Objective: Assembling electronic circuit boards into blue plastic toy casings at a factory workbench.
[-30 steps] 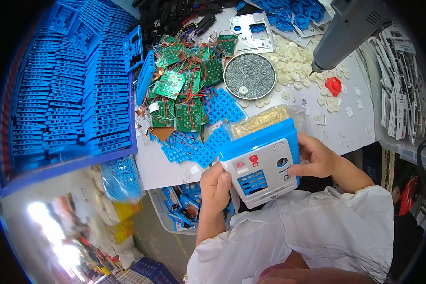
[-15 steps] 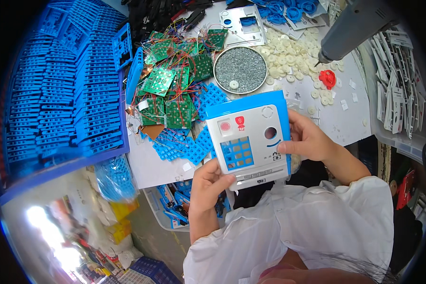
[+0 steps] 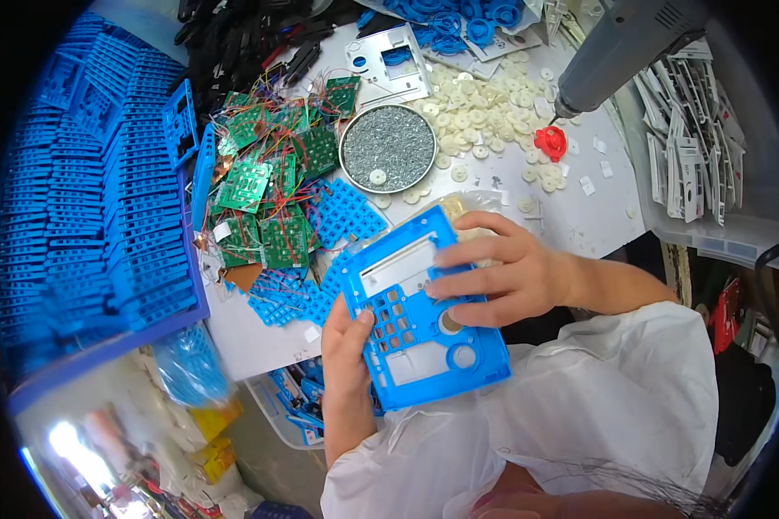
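Note:
A blue plastic panel [image 3: 411, 353] with a keypad grid and round holes is tilted between my hands, its inner side up. White shows through its cut-outs. My left hand [image 3: 346, 346] grips the left edge, thumb on top. My right hand [image 3: 515, 275] lies over the right side, fingers spread across the inner face near a round hole; its grip under the edge is hidden. Beyond the panel stand a round metal dish of small screws [image 3: 388, 143] and a heap of cream plastic discs [image 3: 472, 108]. An electric screwdriver [image 3: 623, 56] points down by a red plastic ring [image 3: 550, 144].
Stacked blue panels [image 3: 95, 199] fill a crate at the left. Green circuit boards [image 3: 268, 182] with tangled wires lie beside blue keypad pieces [image 3: 342, 212]. A white panel [image 3: 388, 65] lies behind the dish. At the right, a clear bin [image 3: 710, 227] holds white panels.
The panel has been turned over from its white printed face to its blue inner side. My right hand has moved from the edge to lie across it. The view has shifted.

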{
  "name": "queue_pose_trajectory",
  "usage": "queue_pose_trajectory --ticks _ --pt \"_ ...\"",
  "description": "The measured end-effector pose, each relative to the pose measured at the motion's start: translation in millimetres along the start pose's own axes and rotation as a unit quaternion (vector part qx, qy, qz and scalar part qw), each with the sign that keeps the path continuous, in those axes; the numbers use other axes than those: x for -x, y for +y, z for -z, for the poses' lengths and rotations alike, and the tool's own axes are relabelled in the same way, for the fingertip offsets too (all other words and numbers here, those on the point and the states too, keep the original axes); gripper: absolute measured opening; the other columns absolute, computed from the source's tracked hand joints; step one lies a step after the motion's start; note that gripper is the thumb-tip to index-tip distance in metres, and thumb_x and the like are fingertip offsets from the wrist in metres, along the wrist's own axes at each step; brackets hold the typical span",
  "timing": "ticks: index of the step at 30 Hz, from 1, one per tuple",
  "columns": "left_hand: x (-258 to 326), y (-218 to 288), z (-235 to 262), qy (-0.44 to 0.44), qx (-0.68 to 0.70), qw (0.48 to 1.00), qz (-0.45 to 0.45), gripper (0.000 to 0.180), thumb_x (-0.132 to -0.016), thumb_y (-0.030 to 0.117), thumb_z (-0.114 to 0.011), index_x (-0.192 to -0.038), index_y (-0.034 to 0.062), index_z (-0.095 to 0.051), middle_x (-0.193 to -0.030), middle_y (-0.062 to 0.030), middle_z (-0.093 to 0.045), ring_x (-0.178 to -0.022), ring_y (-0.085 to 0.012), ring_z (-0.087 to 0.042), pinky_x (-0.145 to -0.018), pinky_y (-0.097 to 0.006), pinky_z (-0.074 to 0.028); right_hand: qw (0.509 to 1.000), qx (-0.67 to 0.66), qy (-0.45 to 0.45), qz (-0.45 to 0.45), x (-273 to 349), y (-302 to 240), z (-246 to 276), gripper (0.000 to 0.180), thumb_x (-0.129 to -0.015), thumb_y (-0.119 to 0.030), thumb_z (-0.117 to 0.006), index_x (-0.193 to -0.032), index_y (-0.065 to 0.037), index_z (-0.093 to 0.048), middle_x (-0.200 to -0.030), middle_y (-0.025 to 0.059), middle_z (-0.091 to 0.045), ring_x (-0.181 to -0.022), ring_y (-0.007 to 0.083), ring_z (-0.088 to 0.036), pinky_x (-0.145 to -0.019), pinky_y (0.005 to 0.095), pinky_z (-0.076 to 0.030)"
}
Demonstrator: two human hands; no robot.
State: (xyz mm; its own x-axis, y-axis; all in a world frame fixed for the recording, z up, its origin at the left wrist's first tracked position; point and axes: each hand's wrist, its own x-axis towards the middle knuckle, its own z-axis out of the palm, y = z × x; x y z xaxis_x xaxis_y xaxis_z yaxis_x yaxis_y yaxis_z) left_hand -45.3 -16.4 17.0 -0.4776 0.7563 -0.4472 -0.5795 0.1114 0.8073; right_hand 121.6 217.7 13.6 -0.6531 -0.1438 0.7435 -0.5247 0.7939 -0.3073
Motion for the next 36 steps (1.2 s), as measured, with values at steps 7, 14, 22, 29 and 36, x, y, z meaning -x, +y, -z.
queue_pose_trajectory --ticks 7,14,22,29,36 --pt "12.7 -33.5 -8.1 0.043 -0.1 0.986 -0.123 0.049 -0.102 0.007 -0.053 -0.149 -0.0023 -0.041 -0.109 -0.0037 -0.064 -0.083 -0.0046 -0.057 -0.073 -0.019 -0.047 0.711 -0.476 0.123 -0.503 16.7 -6.7 -1.6 0.054 -0.096 -0.003 -0.066 -0.147 -0.002 -0.051 -0.127 0.0086 -0.068 -0.109 0.0158 -0.065 -0.097 0.0307 -0.054" --pt "14.8 -38.7 -13.1 0.009 -0.155 0.977 -0.148 0.052 -0.102 0.002 -0.055 -0.151 -0.0037 -0.04 -0.123 -0.0108 -0.066 -0.1 -0.0099 -0.065 -0.082 -0.024 -0.053 0.665 -0.535 0.071 -0.517 7.7 1.0 -6.0 0.051 -0.097 0.001 -0.062 -0.146 0.006 -0.049 -0.129 0.0152 -0.07 -0.113 0.014 -0.067 -0.097 0.0281 -0.054" --pt "-9.2 -41.7 -16.5 0.077 -0.36 0.913 -0.177 0.068 -0.099 0.002 -0.065 -0.159 -0.0063 -0.032 -0.087 -0.0055 -0.068 -0.067 -0.0058 -0.058 -0.058 -0.023 -0.047 0.808 -0.248 0.009 -0.534 12.3 8.8 0.8 0.057 -0.094 -0.006 -0.07 -0.147 0.0 -0.051 -0.082 0.006 -0.072 -0.07 0.0086 -0.062 -0.068 0.028 -0.05" --pt "-16.4 -54.7 -8.9 0.102 -0.489 0.846 -0.186 0.069 -0.094 0.011 -0.074 -0.151 -0.0097 -0.043 -0.06 -0.0035 -0.05 -0.052 -0.0102 -0.05 -0.05 -0.027 -0.04 0.888 0.003 -0.088 -0.451 33.5 7.0 -17.5 0.058 -0.094 -0.023 -0.072 -0.146 -0.004 -0.054 -0.073 0.014 -0.068 -0.06 0.0307 -0.067 -0.057 0.0365 -0.051" --pt "-17.2 -46.8 -10.3 0.105 -0.529 0.825 -0.17 0.068 -0.093 0.012 -0.073 -0.15 -0.011 -0.044 -0.058 -0.0043 -0.05 -0.049 -0.0133 -0.049 -0.048 -0.03 -0.04 0.907 0.111 -0.159 -0.373 28.4 13.5 -22.2 0.053 -0.094 -0.03 -0.073 -0.141 -0.008 -0.059 -0.069 0.0121 -0.067 -0.057 0.0291 -0.067 -0.053 0.04 -0.051"
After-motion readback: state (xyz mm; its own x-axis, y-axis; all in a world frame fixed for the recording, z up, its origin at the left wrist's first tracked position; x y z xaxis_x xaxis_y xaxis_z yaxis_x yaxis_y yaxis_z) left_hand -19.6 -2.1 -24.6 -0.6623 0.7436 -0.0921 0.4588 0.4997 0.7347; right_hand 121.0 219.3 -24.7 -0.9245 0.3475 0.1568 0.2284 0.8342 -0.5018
